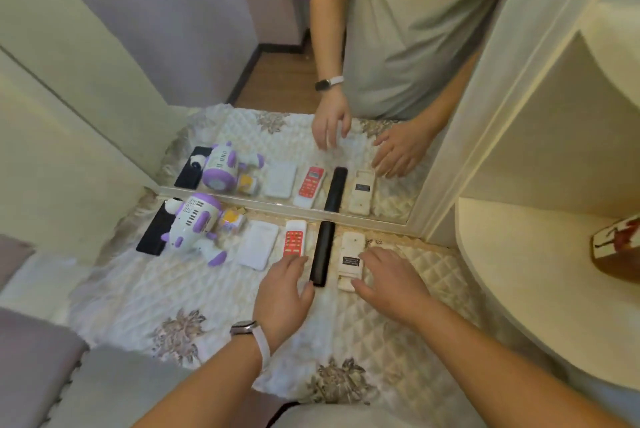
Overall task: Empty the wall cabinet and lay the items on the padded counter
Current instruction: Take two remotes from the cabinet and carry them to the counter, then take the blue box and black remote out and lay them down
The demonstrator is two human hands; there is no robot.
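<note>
Several items lie in a row on the quilted padded counter (180, 292) in front of a mirror: a black flat case (152, 237), a white and purple toy robot (195, 223), a small yellow box (232, 219), a white flat pad (259, 249), a red and white remote (295, 237), a black remote (322, 251) and a cream remote (351, 254). My left hand (285, 296) rests palm down, fingers apart, over the near end of the red remote. With fingers spread, my right hand (389, 280) lies beside the cream remote and touches its near end. Neither hand grips anything.
The mirror (277, 46) behind the row repeats the items and shows a person's torso and hands. At the right stand cream rounded shelves (540, 271) with a red and white patterned object (616, 247) on them. A grey cushion (31, 375) lies at the lower left.
</note>
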